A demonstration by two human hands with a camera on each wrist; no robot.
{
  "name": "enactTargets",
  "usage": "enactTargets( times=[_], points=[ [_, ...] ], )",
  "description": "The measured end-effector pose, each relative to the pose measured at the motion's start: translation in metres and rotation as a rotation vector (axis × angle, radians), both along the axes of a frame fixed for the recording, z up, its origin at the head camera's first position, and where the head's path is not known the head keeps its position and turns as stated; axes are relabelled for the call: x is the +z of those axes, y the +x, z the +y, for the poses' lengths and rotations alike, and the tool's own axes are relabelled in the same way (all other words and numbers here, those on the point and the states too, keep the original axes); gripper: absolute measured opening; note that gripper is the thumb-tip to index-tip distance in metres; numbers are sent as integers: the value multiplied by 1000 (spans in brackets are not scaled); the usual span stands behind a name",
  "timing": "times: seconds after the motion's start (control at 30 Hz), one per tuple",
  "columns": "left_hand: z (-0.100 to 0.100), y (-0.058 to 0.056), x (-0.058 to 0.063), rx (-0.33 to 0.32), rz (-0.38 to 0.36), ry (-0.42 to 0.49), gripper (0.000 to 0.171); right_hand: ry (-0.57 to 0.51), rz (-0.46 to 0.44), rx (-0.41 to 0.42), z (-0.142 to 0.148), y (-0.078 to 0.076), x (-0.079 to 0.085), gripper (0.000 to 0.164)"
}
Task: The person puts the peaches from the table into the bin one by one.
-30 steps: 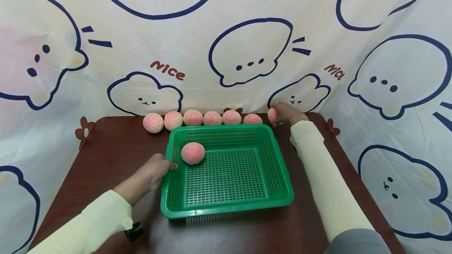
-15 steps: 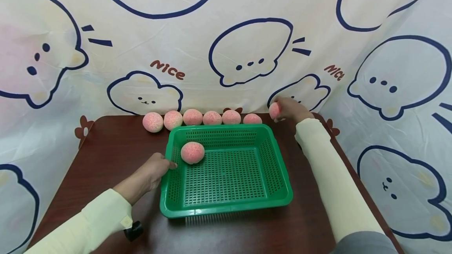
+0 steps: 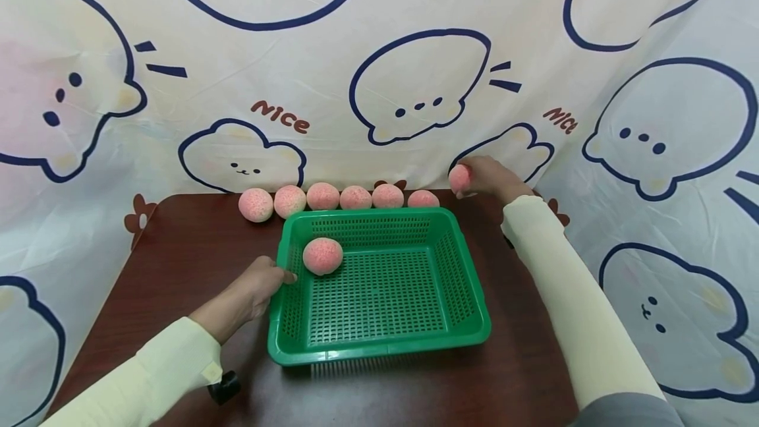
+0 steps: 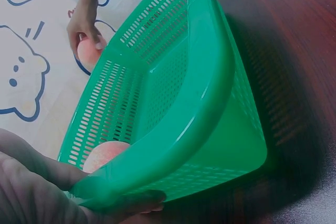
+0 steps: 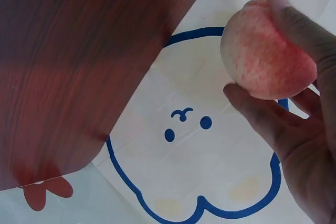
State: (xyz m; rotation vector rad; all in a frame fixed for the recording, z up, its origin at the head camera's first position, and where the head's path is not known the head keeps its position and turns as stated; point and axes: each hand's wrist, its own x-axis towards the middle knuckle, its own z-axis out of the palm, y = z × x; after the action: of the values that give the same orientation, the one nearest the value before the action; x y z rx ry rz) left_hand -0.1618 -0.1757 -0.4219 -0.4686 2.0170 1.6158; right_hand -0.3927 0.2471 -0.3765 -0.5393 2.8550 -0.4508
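My right hand (image 3: 487,178) grips a pink peach (image 5: 265,51) between thumb and fingers, raised above the table's far right edge. In the head view that held peach sits right of the row's last fruit. My left hand (image 3: 261,285) pinches the left rim of a green plastic basket (image 3: 379,351), thumb over the edge; the left wrist view shows fingers beneath the rim (image 4: 178,145). One peach (image 3: 323,256) lies in the basket's back left corner. Behind the basket, several more peaches (image 3: 323,197) line the table's far edge, the rightmost (image 3: 423,199) partly hidden by the rim.
The dark reddish-brown table (image 3: 196,249) extends on both sides of the basket and in front of it. A pale cloth (image 3: 332,84) with blue cartoon outlines hangs behind the table and along its sides.
My right hand has lifted the peach slightly, up from the table's far edge. The left hand stays on the basket rim, and the basket has barely shifted.
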Motion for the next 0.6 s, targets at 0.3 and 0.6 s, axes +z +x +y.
enactTargets(
  times=[0.3, 0.6],
  points=[
    [-1, 0, 1, -3, 2, -11, 49, -35, 4, 12, 0, 0, 7, 54],
    [0, 1, 2, 0, 0, -2, 49, -34, 6, -40, 1, 4, 15, 69]
  ],
)
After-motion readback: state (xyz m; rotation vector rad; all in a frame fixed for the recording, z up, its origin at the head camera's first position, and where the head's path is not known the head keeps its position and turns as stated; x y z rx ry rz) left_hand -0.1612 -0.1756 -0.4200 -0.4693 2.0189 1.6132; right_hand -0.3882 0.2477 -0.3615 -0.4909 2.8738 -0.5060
